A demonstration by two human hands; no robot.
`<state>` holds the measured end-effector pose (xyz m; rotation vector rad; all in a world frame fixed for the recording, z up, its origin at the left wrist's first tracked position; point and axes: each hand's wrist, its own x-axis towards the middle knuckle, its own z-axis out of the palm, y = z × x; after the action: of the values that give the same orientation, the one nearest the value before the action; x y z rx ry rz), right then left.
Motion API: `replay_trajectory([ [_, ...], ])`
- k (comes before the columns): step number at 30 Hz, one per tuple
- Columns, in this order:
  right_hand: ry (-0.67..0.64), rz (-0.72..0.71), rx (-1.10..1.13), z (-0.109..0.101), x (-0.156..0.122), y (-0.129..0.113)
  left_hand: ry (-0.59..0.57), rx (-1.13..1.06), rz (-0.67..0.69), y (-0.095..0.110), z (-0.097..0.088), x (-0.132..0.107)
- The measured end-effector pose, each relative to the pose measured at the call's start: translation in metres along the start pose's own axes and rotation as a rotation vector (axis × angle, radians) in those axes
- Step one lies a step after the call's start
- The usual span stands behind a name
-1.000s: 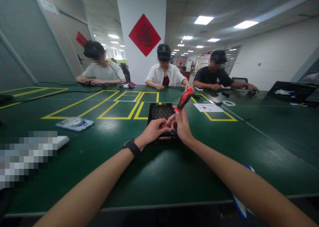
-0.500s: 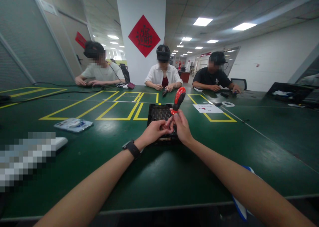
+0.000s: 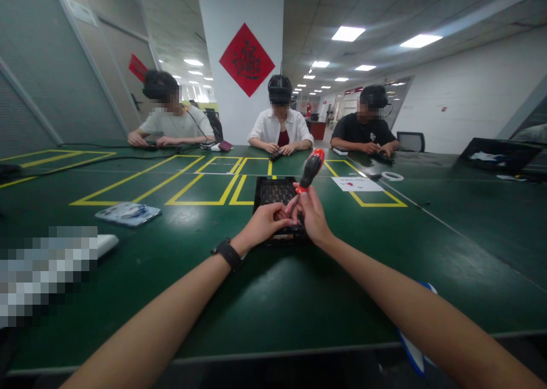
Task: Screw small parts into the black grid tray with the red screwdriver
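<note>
A black tray (image 3: 276,191) sits on the green table (image 3: 273,286) ahead of me. My right hand (image 3: 311,217) is closed round the lower part of a screwdriver with a red and black handle (image 3: 310,169), which sticks up and leans right. My left hand (image 3: 265,222), a dark watch on its wrist, is pinched at the screwdriver's shaft just over the tray's near edge. What the fingertips grip there is too small to make out.
Yellow tape boxes (image 3: 205,184) mark the table. A clear packet (image 3: 128,212) lies left, a white sheet (image 3: 356,184) and a tape ring (image 3: 392,176) right. Three people sit at the far side, hands on the table. A blue and white object (image 3: 412,349) lies under my right forearm.
The screwdriver handle tilted from leaning right to more upright, then back to leaning right. Both hands stayed over the tray's near edge.
</note>
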<state>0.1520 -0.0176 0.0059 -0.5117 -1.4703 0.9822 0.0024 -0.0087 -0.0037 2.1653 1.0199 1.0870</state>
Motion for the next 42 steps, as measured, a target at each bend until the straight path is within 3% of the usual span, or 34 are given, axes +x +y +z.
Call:
replay_trajectory([
  [6,-0.021,0.004,-0.003,-0.0004,0.0002,-0.0007,0.009,0.058,-0.002,-0.0012,0.0004,0.0002],
  [12,-0.011,0.040,0.004,-0.0028,0.0021,0.0010,-0.086,0.066,0.071,0.0028,-0.0025,-0.0006],
  [18,0.013,0.020,-0.030,0.0000,0.0010,-0.0015,-0.001,0.066,0.023,0.0036,0.0001,0.0001],
  [28,-0.018,0.040,0.014,-0.0024,0.0012,0.0004,-0.109,0.061,0.086,0.0043,-0.0015,0.0009],
  [35,0.017,0.002,-0.006,-0.0001,0.0000,-0.0002,-0.028,0.068,0.014,0.0031,0.0001,0.0007],
  [42,0.001,0.028,-0.004,-0.0026,0.0014,0.0016,-0.093,0.097,0.063,-0.0007,-0.0008,0.0012],
])
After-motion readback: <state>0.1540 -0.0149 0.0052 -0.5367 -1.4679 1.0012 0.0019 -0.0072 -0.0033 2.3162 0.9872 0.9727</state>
